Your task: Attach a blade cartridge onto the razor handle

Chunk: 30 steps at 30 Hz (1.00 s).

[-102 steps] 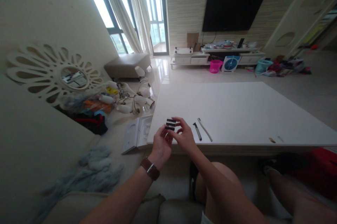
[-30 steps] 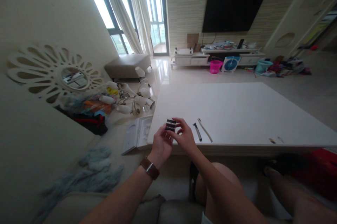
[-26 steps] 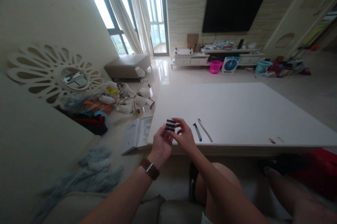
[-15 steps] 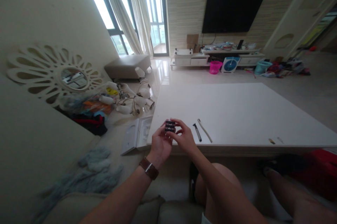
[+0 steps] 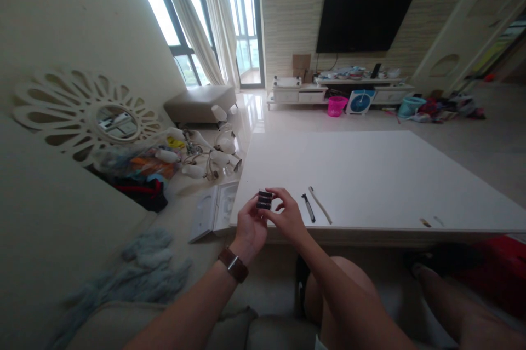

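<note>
Both hands hold a small black segmented pack [image 5: 264, 200] with pale lines across it, above the near left part of a white table [image 5: 349, 175]. My left hand [image 5: 251, 227] cups it from the left and below, a brown-strapped watch on the wrist. From the right, my right hand [image 5: 287, 216] pinches its edges between the thumb and fingers. The pack's underside is hidden by the hands. Just right of my right hand, a dark handle with a forked tip, like a razor handle [image 5: 308, 207], lies beside a pale toothbrush [image 5: 320, 205].
Two small flat pieces [image 5: 425, 223] lie near the table's front right edge. On the floor to the left are an open white box [image 5: 204, 212] and a chandelier [image 5: 209, 155] with white shades. A person's leg [image 5: 452, 300] shows at lower right.
The pack has tilted slightly in my fingers, and its pale lines look thinner and redder. Both hands stay in nearly the same place; the table items lie unmoved.
</note>
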{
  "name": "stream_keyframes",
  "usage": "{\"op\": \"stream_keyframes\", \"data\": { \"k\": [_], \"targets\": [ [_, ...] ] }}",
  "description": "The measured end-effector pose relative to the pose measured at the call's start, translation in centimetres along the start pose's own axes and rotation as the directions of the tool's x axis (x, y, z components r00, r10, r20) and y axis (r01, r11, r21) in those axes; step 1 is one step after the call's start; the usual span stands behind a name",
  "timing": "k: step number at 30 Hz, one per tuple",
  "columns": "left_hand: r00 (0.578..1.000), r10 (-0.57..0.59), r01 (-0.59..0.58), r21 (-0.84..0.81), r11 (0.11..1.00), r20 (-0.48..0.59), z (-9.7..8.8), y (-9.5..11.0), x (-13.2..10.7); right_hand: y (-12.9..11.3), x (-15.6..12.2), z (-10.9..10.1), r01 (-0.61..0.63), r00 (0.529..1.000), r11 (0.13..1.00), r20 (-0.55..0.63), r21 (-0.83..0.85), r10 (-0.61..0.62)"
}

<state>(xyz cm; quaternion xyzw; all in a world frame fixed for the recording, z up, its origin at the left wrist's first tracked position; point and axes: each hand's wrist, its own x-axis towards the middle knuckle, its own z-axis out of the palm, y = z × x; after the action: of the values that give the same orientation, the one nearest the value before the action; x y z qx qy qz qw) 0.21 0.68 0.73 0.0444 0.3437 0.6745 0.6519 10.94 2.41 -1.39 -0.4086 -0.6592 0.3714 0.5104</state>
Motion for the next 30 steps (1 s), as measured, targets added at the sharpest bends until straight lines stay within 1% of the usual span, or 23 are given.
{"op": "stream_keyframes", "data": {
  "k": [5, 8, 12, 16, 19, 21, 23, 25, 26, 28, 30],
  "targets": [
    [0.998, 0.014, -0.013, 0.019, 1.000, -0.060, 0.1, -0.1, -0.2, 0.6, 0.1, 0.0, -0.072, 0.996, 0.997, 0.054, -0.022, 0.073],
    [0.996, 0.018, -0.016, 0.024, 1.000, -0.091, 0.2, -0.1, -0.3, 0.8, 0.1, 0.1, -0.098, 0.993, 0.995, 0.061, -0.017, 0.099],
    [0.992, 0.012, -0.009, 0.024, 1.000, -0.129, 0.0, -0.2, -0.2, 0.8, 0.1, 0.1, -0.073, 0.996, 0.996, 0.047, -0.050, 0.075],
    [0.992, 0.013, -0.009, 0.035, 0.999, -0.124, -0.2, -0.3, 0.0, 0.6, 0.1, -0.1, -0.022, 0.998, 0.995, 0.058, -0.102, 0.028],
    [0.987, 0.006, 0.002, 0.049, 0.999, -0.158, -0.1, -0.5, 0.0, 0.9, 0.3, -0.5, -0.041, 0.993, 0.992, 0.107, -0.123, 0.054],
    [0.987, -0.005, 0.013, 0.048, 0.999, -0.160, -0.2, -0.6, 0.0, 1.3, 0.5, -0.8, -0.053, 0.988, 0.989, 0.133, -0.140, 0.072],
    [0.990, -0.018, 0.024, 0.043, 0.999, -0.137, -0.3, -0.8, 0.1, 1.7, 0.9, -1.2, -0.069, 0.990, 0.985, 0.112, -0.161, 0.088],
    [0.993, -0.043, 0.051, 0.073, 0.996, -0.108, -0.6, -1.1, 0.0, 2.2, 1.5, -1.6, -0.103, 0.992, 0.980, 0.054, -0.171, 0.114],
    [0.993, -0.071, 0.081, 0.112, 0.990, -0.093, -0.7, -1.3, -0.1, 2.5, 1.8, -1.8, -0.124, 0.991, 0.977, 0.023, -0.175, 0.130],
    [0.985, -0.163, 0.173, 0.231, 0.957, -0.064, -1.0, -1.6, -0.5, 3.1, 2.7, -2.2, -0.158, 0.987, 0.968, -0.022, -0.194, 0.157],
    [0.961, -0.276, 0.269, 0.370, 0.889, -0.035, -1.1, -1.8, -0.9, 4.0, 3.8, -2.4, -0.183, 0.983, 0.955, -0.028, -0.236, 0.181]
  ]
}}
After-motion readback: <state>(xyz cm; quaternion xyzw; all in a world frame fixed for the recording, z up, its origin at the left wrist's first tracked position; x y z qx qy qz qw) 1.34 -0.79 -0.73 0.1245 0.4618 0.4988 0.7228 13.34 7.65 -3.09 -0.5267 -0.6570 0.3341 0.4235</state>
